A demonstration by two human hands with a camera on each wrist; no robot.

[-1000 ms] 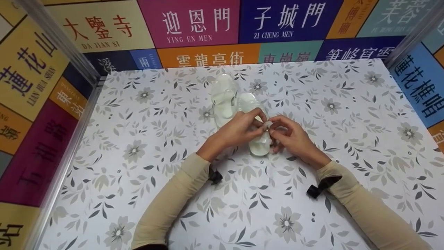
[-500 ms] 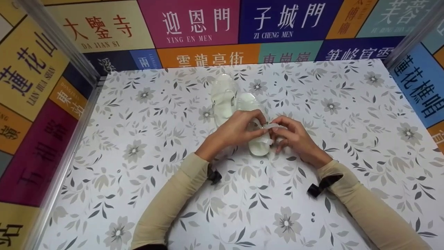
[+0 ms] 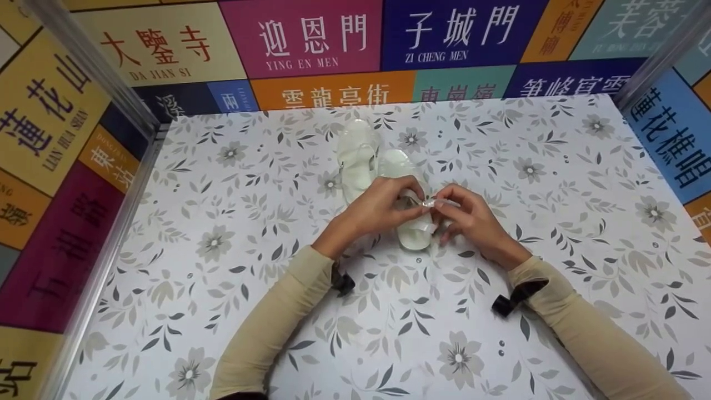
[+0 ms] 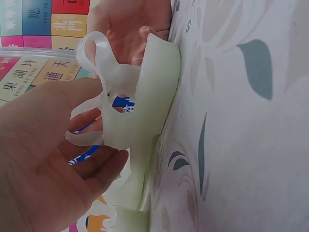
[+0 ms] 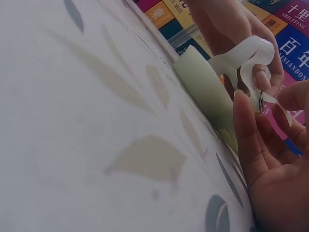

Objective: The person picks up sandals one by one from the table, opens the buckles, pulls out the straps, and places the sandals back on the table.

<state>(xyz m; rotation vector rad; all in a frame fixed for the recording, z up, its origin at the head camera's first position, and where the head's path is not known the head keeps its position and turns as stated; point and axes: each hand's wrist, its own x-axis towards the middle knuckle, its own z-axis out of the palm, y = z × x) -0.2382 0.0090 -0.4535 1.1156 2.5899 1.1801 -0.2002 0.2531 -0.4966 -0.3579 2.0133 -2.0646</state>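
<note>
Two pale, translucent sandals lie on the table. The nearer sandal (image 3: 415,240) is under my hands, its heel towards me; in the left wrist view its sole (image 4: 159,82) stands close along the tabletop. My left hand (image 3: 380,206) pinches the ankle strap by a small metal buckle (image 5: 261,102), thumb and forefinger bent around it. From the other side my right hand (image 3: 472,219) pinches the strap's loose end (image 3: 451,203), which sticks out past its fingertips. Part of the strap is hidden behind the fingers. Left of it and farther back is the other sandal (image 3: 358,133).
A white cloth with grey flowers and leaves covers the table (image 3: 222,300). Coloured panels with Chinese characters (image 3: 316,39) stand at the back and both sides, with metal posts at the corners. Dark wrist cameras (image 3: 502,304) sit on the beige sleeves.
The strap end, earlier bunched between the fingertips, now stretches out to the right through the right hand's fingers. The left hand has stayed nearly in place, and both sandals lie as before.
</note>
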